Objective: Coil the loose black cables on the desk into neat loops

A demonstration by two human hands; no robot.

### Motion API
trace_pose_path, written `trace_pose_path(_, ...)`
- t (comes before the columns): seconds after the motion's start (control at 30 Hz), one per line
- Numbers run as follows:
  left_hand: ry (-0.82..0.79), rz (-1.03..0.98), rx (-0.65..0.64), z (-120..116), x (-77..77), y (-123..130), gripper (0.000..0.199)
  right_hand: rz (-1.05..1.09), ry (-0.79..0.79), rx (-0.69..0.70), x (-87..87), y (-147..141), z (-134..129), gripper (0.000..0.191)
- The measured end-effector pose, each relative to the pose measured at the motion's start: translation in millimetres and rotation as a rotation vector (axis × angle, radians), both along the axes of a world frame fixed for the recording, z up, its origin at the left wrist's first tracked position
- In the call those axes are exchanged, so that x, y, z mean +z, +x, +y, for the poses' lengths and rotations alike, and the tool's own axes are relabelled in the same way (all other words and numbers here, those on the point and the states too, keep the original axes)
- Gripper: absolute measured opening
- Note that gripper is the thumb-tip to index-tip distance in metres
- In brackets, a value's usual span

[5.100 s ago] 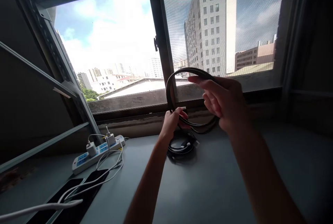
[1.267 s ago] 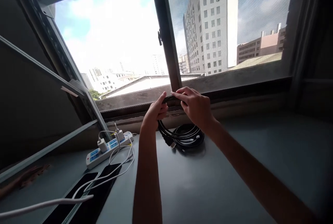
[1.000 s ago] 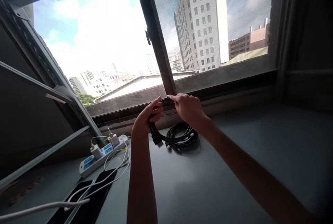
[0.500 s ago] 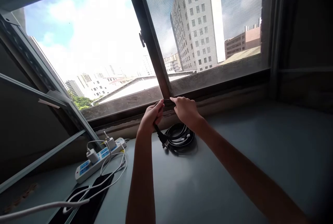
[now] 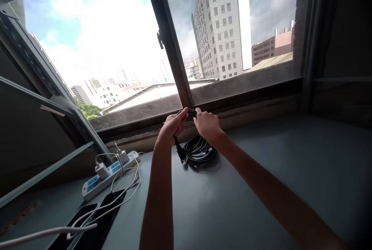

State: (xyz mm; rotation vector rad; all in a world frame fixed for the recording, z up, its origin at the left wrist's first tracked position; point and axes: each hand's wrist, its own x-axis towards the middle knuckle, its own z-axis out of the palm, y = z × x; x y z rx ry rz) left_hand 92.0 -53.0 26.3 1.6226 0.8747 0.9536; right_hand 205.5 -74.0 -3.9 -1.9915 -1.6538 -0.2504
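A coiled black cable [image 5: 199, 153] lies on the grey tabletop [image 5: 221, 207] below my hands, with light-coloured connector ends among its loops. Part of the black cable rises from the coil to my left hand [image 5: 173, 126], whose thumb and fingers are closed on it. Just to the right, my right hand [image 5: 207, 124] pinches the same raised loop, which arcs between the two hands in front of the window frame. The palm side of my right hand is hidden from view.
A white power strip [image 5: 87, 195] with two plugged-in chargers stands at the left. White cables [image 5: 109, 203] run from it across two dark flat devices [image 5: 99, 226]. Metal shelf bars [image 5: 46, 170] slant along the left, and the window sill runs behind my hands.
Both hands are a little closer together, my left hand having shifted slightly right and up. The raised cable arc shows thicker between them. The view has shifted slightly.
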Motion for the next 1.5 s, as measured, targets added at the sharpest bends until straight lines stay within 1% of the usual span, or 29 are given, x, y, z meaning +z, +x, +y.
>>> trace_pose_path(0.07, -0.006, 0.007, -0.039, -0.9, 0.0, 1.3, 0.031, 0.011, -0.015, 0.003, -1.5, 1.5, 3.0, 0.028)
trace_pose_path(0.13, -0.024, 0.025, -0.109, -2.2, 1.2, 0.3, 0.033, 0.019, -0.028, 0.016, -1.7, 4.7, 4.3, 0.026)
trace_pose_path(0.23, -0.037, 0.067, -0.199, -4.7, 3.6, -2.6, 0.043, 0.03, -0.041, 0.034, -0.7, 9.3, 3.7, 0.024)
trace_pose_path(0.3, -0.013, 0.076, -0.222, -6.8, 4.4, -3.4, 0.05, 0.037, -0.046, 0.04, 0.1, 10.9, 2.8, 0.025)
trace_pose_path(0.37, 0.013, 0.064, -0.228, -9.1, 4.8, -2.8, 0.051, 0.044, -0.043, 0.035, 1.1, 11.8, 2.2, 0.031)
trace_pose_path(0.4, 0.019, 0.056, -0.229, -10.4, 5.2, -2.3, 0.05, 0.049, -0.038, 0.029, 1.9, 12.3, 2.0, 0.033)
trace_pose_path(0.47, 0.018, 0.038, -0.23, -13.3, 6.3, -1.4, 0.042, 0.061, -0.028, 0.024, 4.2, 14.2, 1.1, 0.03)
trace_pose_path(0.53, 0.009, 0.018, -0.235, -16.3, 7.8, -0.7, 0.025, 0.074, -0.026, 0.032, 7.4, 17.8, -0.5, 0.027)
trace_pose_path(0.6, -0.001, -0.007, -0.242, -18.6, 9.0, 0.1, 0.006, 0.089, -0.029, 0.046, 10.8, 22.7, -2.6, 0.029)
trace_pose_path(0.7, -0.017, -0.026, -0.252, -20.6, 9.5, 2.0, 0.012, 0.122, -0.062, 0.051, 14.5, 30.5, -4.9, 0.032)
trace_pose_path(0.77, -0.006, -0.001, -0.238, -21.1, 9.7, 2.6, 0.01, 0.152, -0.107, 0.044, 15.5, 35.0, -4.6, 0.031)
trace_pose_path(0.83, 0.033, 0.075, -0.175, -20.6, 10.3, 0.8, 0.006, 0.186, -0.16, 0.031, 15.5, 38.9, -2.9, 0.03)
trace_pose_path(0.97, 0.143, 0.361, 0.08, -10.2, 8.3, -9.5, 0.013, 0.27, -0.274, 0.008, 14.5, 45.0, 1.7, 0.03)
trace_pose_path(1.03, 0.168, 0.527, 0.175, 3.5, 1.1, -14.3, 0.016, 0.316, -0.344, 0.021, 12.6, 47.3, 4.3, 0.03)
trace_pose_path(1.07, 0.146, 0.618, 0.196, 12.3, -4.8, -15.6, 0.018, 0.334, -0.382, 0.032, 10.6, 48.2, 6.1, 0.029)
trace_pose_path(1.13, 0.085, 0.697, 0.204, 31.9, -21.0, -15.2, 0.015, 0.347, -0.448, 0.048, 3.1, 49.5, 11.9, 0.028)
trace_pose_path(1.2, 0.0, 0.787, 0.191, 50.0, -41.1, -11.4, 0.011, 0.335, -0.503, 0.045, -10.2, 50.4, 21.0, 0.027)
trace_pose_path(1.27, -0.086, 0.888, 0.154, 63.3, -61.9, -5.9, 0.009, 0.312, -0.569, 0.019, -28.3, 50.5, 32.4, 0.025)
trace_pose_path(1.37, -0.206, 1.033, 0.07, 73.3, -87.4, 0.7, 0.012, 0.271, -0.661, -0.043, -56.3, 49.0, 48.6, 0.026)
trace_pose_path(1.43, -0.242, 1.101, 0.029, 75.9, -97.0, 1.5, 0.016, 0.231, -0.652, -0.072, -68.5, 47.1, 55.7, 0.029)
trace_pose_path(1.5, -0.256, 1.151, 0.003, 77.6, -100.4, -0.7, 0.018, 0.192, -0.622, -0.082, -72.9, 44.9, 58.9, 0.029)
